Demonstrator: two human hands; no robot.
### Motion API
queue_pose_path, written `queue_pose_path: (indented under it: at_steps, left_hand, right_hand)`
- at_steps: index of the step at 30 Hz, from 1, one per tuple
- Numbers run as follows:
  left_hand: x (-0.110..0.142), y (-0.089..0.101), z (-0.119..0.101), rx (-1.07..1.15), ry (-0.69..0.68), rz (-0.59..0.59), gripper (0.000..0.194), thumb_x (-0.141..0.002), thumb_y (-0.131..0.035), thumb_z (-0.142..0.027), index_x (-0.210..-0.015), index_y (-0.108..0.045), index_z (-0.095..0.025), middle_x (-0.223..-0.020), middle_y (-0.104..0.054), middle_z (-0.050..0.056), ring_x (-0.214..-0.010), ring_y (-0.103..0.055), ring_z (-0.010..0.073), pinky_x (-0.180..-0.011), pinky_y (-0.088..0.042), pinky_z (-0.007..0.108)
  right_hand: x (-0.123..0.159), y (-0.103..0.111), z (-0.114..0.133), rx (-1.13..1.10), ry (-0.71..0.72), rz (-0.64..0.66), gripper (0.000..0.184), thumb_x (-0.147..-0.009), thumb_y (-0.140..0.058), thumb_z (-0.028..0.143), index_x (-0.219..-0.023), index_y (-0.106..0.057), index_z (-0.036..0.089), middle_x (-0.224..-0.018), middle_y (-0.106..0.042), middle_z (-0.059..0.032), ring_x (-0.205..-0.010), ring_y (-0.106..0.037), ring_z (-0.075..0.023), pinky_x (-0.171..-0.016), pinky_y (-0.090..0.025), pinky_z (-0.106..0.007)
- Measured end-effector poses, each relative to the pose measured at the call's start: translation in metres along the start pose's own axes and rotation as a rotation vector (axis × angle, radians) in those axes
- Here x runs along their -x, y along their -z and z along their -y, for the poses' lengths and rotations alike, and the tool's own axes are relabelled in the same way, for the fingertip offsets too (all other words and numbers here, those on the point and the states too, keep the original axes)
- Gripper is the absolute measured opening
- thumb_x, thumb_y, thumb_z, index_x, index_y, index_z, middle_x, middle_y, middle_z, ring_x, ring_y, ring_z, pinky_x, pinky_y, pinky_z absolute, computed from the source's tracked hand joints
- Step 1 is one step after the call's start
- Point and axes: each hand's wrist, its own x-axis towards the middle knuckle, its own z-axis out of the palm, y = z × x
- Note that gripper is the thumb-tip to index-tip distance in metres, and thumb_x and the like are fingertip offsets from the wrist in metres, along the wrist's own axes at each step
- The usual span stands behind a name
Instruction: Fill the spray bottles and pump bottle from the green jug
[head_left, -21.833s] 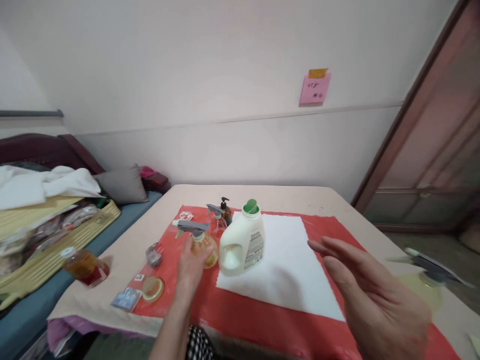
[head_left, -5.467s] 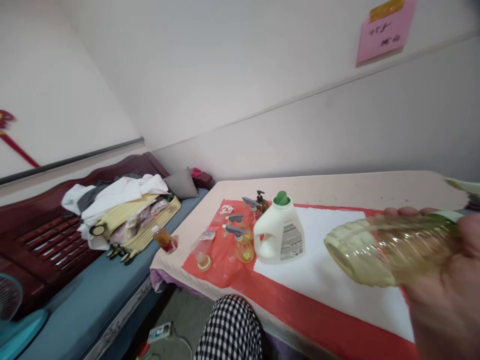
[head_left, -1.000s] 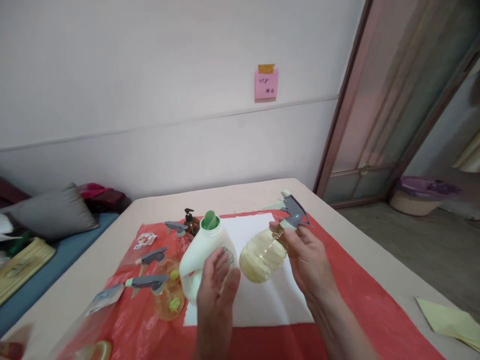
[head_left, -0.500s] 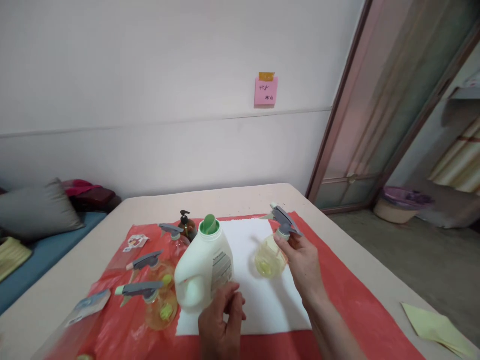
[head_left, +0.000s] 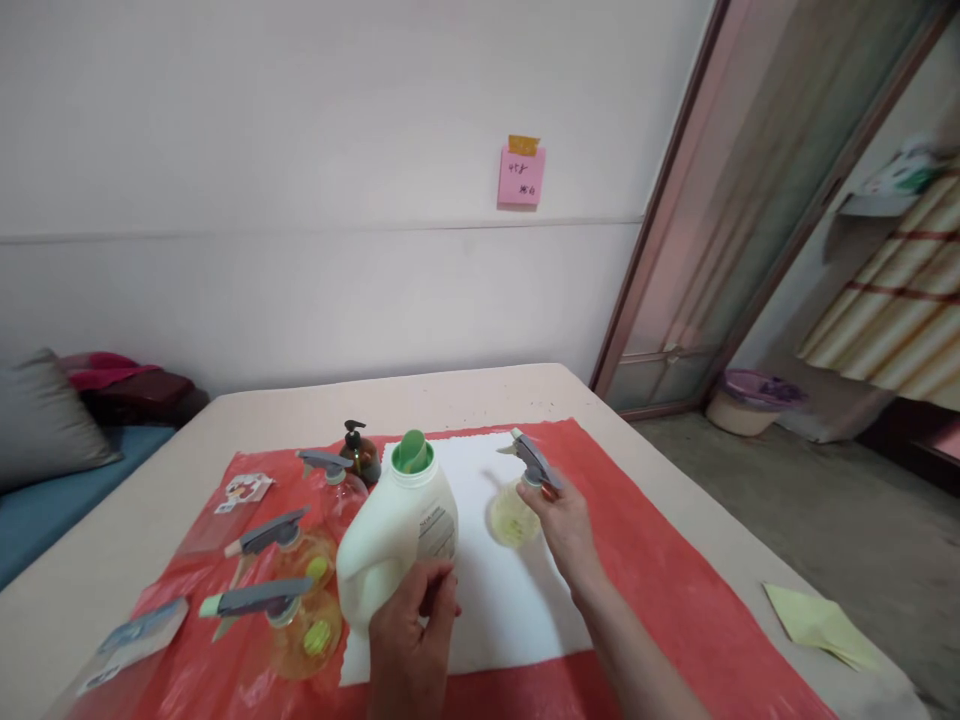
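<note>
A clear round spray bottle [head_left: 513,516] with a grey trigger top and pale liquid is over the white sheet [head_left: 517,630]. My right hand [head_left: 559,520] grips it around its neck, below the trigger head; whether its base touches the sheet I cannot tell. In front of the white detergent jug [head_left: 397,530] is my left hand [head_left: 416,620], its fingers loosely curled, with nothing visible in them. The jug stands upright, its green pouring spout [head_left: 412,452] uncovered. To its left are two orange-tinted spray bottles [head_left: 304,635] and a reddish-looking spray bottle [head_left: 345,500].
A brown pump bottle [head_left: 361,455] stands behind the jug. Flat plastic packets [head_left: 142,635] lie on the red sheet [head_left: 660,580] at left. Yellow paper [head_left: 817,622] rests near the table's right edge. A pink note [head_left: 521,176] is taped to the wall.
The view has shifted a little to the right, so everything appears further left. My right hand still holds the spray bottle, and my left hand stays beside the jug.
</note>
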Motion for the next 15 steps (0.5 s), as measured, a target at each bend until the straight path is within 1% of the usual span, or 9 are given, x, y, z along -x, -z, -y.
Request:
queue_pose_path:
  at_steps: [6, 10, 12, 15]
  left_hand:
    - [-0.002, 0.0, 0.003, 0.037, 0.022, 0.025, 0.029, -0.086, -0.063, -0.05, -0.085, -0.071, -0.023, -0.061, -0.066, -0.001, -0.06, -0.065, 0.0183, -0.06, -0.05, 0.025]
    - [-0.005, 0.0, 0.006, 0.044, -0.008, 0.029, 0.026, -0.087, -0.061, -0.047, -0.081, -0.07, -0.023, -0.06, -0.064, -0.001, -0.058, -0.062, 0.0173, -0.06, -0.048, 0.025]
    - [-0.007, 0.001, 0.007, 0.032, -0.024, 0.03, 0.025, -0.088, -0.059, -0.045, -0.081, -0.07, -0.023, -0.059, -0.063, -0.002, -0.057, -0.061, 0.0171, -0.059, -0.046, 0.025]
    - [-0.009, 0.001, 0.009, 0.022, -0.057, 0.033, 0.023, -0.088, -0.059, -0.043, -0.081, -0.069, -0.024, -0.061, -0.064, -0.001, -0.058, -0.06, 0.017, -0.06, -0.046, 0.025]
  right_hand:
    - [-0.002, -0.01, -0.014, -0.001, 0.047, -0.026, 0.028, -0.067, -0.076, 0.041, -0.089, -0.071, 0.024, -0.092, -0.072, -0.0017, -0.088, -0.06, -0.0234, -0.087, -0.044, -0.04]
    - [-0.004, -0.013, -0.025, 0.055, 0.018, 0.045, 0.028, -0.06, -0.079, 0.04, -0.083, -0.072, 0.024, -0.083, -0.073, -0.0019, -0.083, -0.062, -0.0259, -0.082, -0.044, -0.042]
    - [-0.004, -0.013, -0.029, 0.083, 0.0, 0.073, 0.031, -0.059, -0.079, 0.041, -0.084, -0.073, 0.024, -0.085, -0.075, -0.0026, -0.085, -0.064, -0.028, -0.082, -0.045, -0.044]
    - [-0.004, -0.012, -0.033, 0.099, -0.007, 0.072, 0.034, -0.059, -0.078, 0.044, -0.086, -0.074, 0.024, -0.087, -0.076, -0.0036, -0.088, -0.065, -0.0298, -0.084, -0.045, -0.047]
